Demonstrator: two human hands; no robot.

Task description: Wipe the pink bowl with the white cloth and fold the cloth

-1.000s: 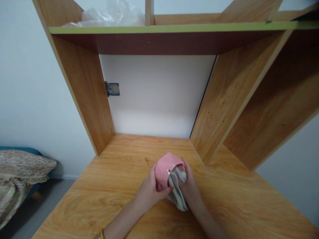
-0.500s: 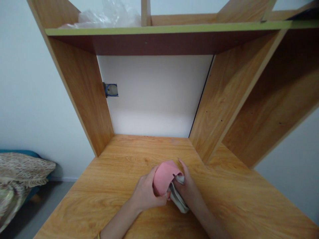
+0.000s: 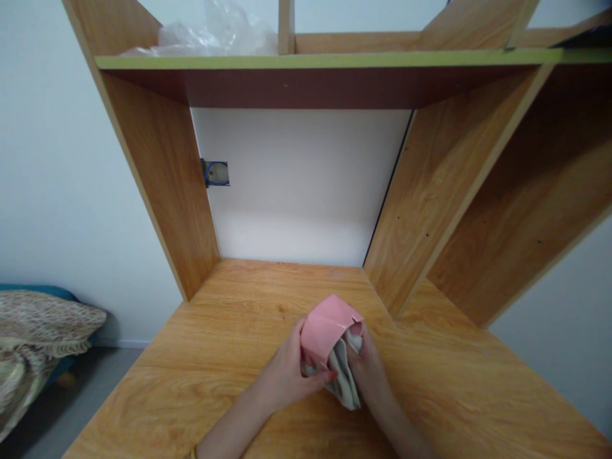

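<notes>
My left hand (image 3: 287,376) is wrapped round a pink bowl-like object (image 3: 325,326), holding it just above the wooden desk top (image 3: 201,376). My right hand (image 3: 370,376) presses a grey-white cloth (image 3: 343,376) against the pink object's open side, its fingers closed on the cloth. Part of the cloth hangs down between the two hands. The inside of the pink object is hidden by the cloth and fingers.
A wooden hutch rises behind: left upright (image 3: 162,185), right upright (image 3: 430,204), green-edged shelf (image 3: 325,61) with a clear plastic bag (image 3: 215,32). A wall socket (image 3: 216,173) sits on the white wall. A patterned pillow (image 3: 43,325) lies far left.
The pink object has been turned and lifted slightly in my hands, and more of the cloth now hangs below it. Both hands stay at the same spot on the desk.
</notes>
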